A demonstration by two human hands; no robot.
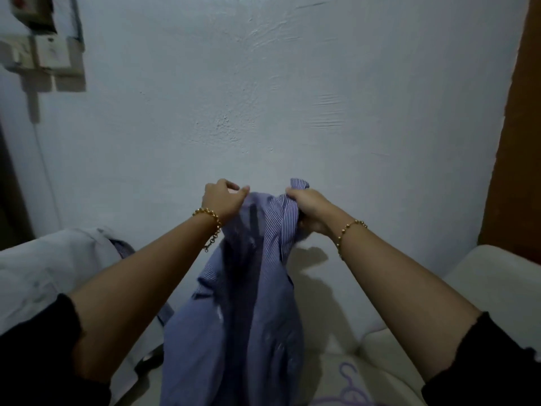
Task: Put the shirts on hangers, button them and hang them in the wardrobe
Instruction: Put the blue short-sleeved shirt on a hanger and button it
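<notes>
- Hanging between the two hands, the striped shirt (248, 303) is held up in front of the wall. Where exactly is it gripped?
- Its top edge is pinched by the left hand (224, 200) between thumb and forefinger, with the other fingers curled in. A bunch of cloth, seemingly at the collar, is clenched in the right hand (307, 212). The fingers are closed fully round it, and a tuft is left standing above the knuckles.
- And the rest of the shirt?
- It is let fall below both wrists in loose folds. Whether the hem is touching the seat beneath cannot be told.
- How is it expected to handle?
- Thin, light cloth is judged: soft, limp, with no shape of its own. Little force is needed, but the shirt is likely to twist and collapse unless it is taken at the collar or shoulder seams, where the fabric is doubled and firmer.
- Is a hanger within reach?
- A lilac hanger (351, 391) is seen below the right forearm, lying on a pale cushion (497, 282). Another pale garment (44, 268) is heaped beyond the left forearm. No wardrobe can be made out for certain.
</notes>
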